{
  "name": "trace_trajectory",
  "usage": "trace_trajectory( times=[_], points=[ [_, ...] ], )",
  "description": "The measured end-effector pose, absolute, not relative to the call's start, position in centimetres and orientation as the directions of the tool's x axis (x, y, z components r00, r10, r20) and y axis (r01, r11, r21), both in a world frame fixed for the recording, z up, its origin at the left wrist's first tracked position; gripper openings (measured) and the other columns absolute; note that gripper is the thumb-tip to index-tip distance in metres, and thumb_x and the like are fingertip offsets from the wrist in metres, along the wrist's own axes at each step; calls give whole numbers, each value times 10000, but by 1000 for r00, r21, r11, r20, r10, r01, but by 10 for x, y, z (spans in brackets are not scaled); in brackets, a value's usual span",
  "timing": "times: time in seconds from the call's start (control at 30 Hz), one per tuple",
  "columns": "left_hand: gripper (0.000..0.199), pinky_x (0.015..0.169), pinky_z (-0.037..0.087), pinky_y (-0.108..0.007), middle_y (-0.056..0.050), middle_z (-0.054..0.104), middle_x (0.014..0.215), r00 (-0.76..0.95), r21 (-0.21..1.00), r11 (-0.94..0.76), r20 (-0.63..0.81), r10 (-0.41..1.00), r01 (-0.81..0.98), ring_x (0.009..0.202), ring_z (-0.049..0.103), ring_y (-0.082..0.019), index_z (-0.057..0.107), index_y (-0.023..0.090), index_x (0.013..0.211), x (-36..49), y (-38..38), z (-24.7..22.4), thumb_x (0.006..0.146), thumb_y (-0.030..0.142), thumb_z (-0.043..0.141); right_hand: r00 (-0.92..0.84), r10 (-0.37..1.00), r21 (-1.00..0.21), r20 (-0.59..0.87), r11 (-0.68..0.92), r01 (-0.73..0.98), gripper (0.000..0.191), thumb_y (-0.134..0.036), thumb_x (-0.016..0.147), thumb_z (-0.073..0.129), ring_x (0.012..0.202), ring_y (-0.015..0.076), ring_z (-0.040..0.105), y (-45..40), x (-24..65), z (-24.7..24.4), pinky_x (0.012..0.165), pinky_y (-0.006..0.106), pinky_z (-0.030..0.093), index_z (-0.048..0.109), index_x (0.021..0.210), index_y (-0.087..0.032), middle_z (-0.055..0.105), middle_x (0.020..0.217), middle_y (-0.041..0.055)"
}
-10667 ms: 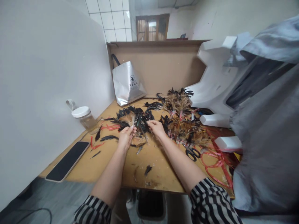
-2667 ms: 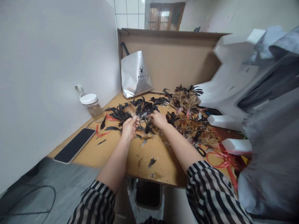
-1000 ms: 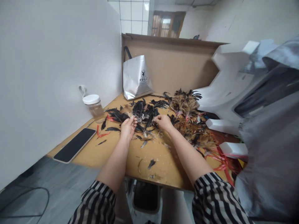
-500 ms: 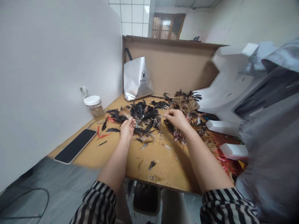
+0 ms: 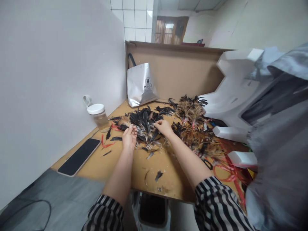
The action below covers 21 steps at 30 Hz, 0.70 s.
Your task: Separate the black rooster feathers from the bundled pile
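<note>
A loose pile of black feathers (image 5: 144,117) with pale quills lies on the brown tabletop (image 5: 115,166). At its left front edge is my left hand (image 5: 129,137), fingers curled together in a pinch; what lies between the fingertips is too small to make out. My right hand (image 5: 163,127) is at the pile's right side, thumb and forefinger pinched at the feathers, their contents also unclear. Bundles of brown and black feathers (image 5: 192,110) stand behind and to the right of my right hand. Red ribbon strips (image 5: 104,142) lie left of the pile.
A phone (image 5: 79,157) and a lidded jar (image 5: 99,117) are on the left by the wall. A silver bag (image 5: 141,85) stands at the back. White foam (image 5: 237,133) and red ribbon (image 5: 228,175) are at right, a bin (image 5: 153,210) below the front edge.
My right hand has moved left, from beside the bundles to the black feather pile. My left hand stays near the pile's left front, still pinched. The view has shifted slightly.
</note>
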State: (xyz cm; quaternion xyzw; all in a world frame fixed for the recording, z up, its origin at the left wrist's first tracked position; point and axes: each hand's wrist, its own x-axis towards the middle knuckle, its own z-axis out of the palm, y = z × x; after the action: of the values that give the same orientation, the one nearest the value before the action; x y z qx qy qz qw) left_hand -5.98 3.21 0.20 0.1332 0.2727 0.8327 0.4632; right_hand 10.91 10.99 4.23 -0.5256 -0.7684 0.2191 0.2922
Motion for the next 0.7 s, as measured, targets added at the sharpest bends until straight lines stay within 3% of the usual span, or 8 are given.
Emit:
trace_trajectory(
  times=[0.07,0.2,0.3,0.37,0.47,0.5,0.57,0.7],
  points=[
    [170,473,375,-148,-6,591,649,-530,581,-411,-42,847,-702,547,545,-53,587,119,779,-59,33,0,651,195,668,-187,964,-615,190,265,743,408,-481,689,514,833,199,574,121,94,42,722,284,409,604,933,-167,633,900,90],
    [190,482,381,-151,-3,594,662,-523,586,-406,-36,851,-701,549,545,-49,587,124,789,-59,35,-5,644,208,677,-32,992,-560,119,94,823,803,-594,589,565,1030,302,491,134,59,37,815,409,383,383,1224,-137,495,1136,203],
    [198,477,379,-151,1,592,662,-522,592,-397,-46,852,-701,542,542,-47,586,128,794,-61,36,-8,643,219,678,-7,994,-523,105,62,850,918,-481,523,670,1077,335,450,141,42,28,822,449,374,276,1288,-159,401,1222,232],
    [191,477,378,-150,2,591,661,-519,595,-389,-57,853,-703,541,542,-46,587,130,795,-62,37,-9,650,220,672,-18,995,-550,93,66,833,849,-331,519,698,1028,317,492,150,43,21,808,431,389,326,1260,-147,459,1164,226],
    [171,476,377,-149,-3,593,660,-515,591,-381,-69,854,-711,541,541,-46,591,130,791,-62,37,-9,660,213,663,4,998,-749,62,44,661,502,-171,567,626,893,262,568,170,63,14,762,370,421,523,1054,-110,591,956,178],
    [169,476,377,-148,-5,594,662,-513,590,-379,-70,855,-713,541,541,-46,592,130,793,-63,37,-9,661,210,662,1,999,-838,42,35,544,406,-151,569,609,849,245,582,177,72,13,734,342,433,565,970,-101,611,900,160],
    [170,475,378,-147,-6,594,664,-509,587,-377,-71,858,-717,540,540,-46,594,128,798,-63,37,-10,660,203,662,-16,1000,-882,12,18,470,288,-167,604,573,706,197,603,189,93,15,635,290,457,590,885,-109,634,766,102],
    [178,474,380,-145,-2,592,665,-493,576,-372,-62,868,-728,540,538,-44,594,130,800,-63,36,-10,653,197,669,-43,999,-935,-15,1,356,240,-200,673,530,507,134,564,201,129,25,519,246,456,579,892,-116,629,622,40]
  ],
)
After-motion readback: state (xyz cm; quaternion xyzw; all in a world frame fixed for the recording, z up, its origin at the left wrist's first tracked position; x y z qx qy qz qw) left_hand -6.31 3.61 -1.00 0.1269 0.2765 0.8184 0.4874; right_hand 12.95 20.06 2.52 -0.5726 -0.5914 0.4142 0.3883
